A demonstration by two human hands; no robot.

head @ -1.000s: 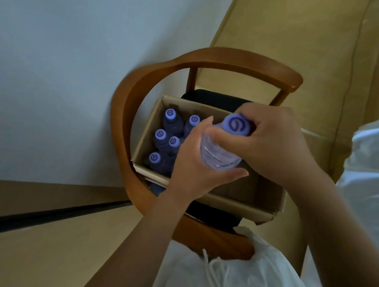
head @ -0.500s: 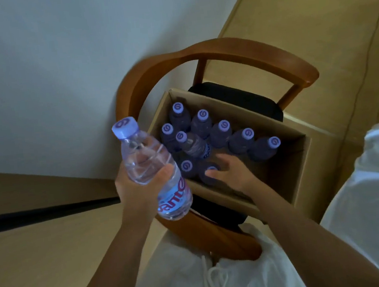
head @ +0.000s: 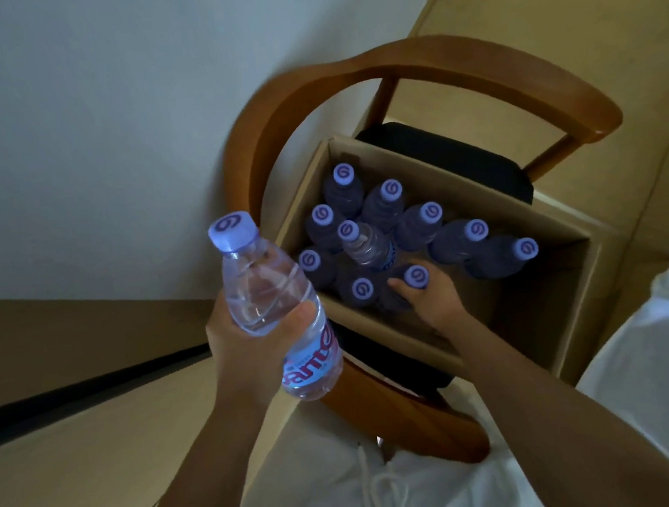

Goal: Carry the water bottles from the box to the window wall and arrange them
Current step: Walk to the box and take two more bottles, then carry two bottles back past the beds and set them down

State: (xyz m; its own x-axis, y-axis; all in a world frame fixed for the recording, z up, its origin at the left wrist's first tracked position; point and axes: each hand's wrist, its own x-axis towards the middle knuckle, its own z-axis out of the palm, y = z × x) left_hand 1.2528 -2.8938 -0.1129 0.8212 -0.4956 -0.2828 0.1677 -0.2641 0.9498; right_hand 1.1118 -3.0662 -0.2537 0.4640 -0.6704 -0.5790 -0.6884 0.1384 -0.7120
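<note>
My left hand (head: 247,346) grips a clear water bottle (head: 271,302) with a purple cap and pink label, held upright to the left of the box. The open cardboard box (head: 569,280) sits on a chair seat and holds several purple-capped bottles (head: 385,205). Inside the box, my right hand (head: 433,296) curls its fingers around a bottle (head: 413,279) at the near wall, just under its cap.
The box rests on a wooden chair (head: 470,67) with a curved backrest and a black seat cushion (head: 459,155). A pale wall (head: 100,113) rises behind on the left, and tan floor (head: 545,0) lies at the upper right. My white clothing (head: 649,363) fills the lower right.
A second ago both hands held one bottle over the box. My left hand took it out to the left, and my right hand went down into the box onto another bottle.
</note>
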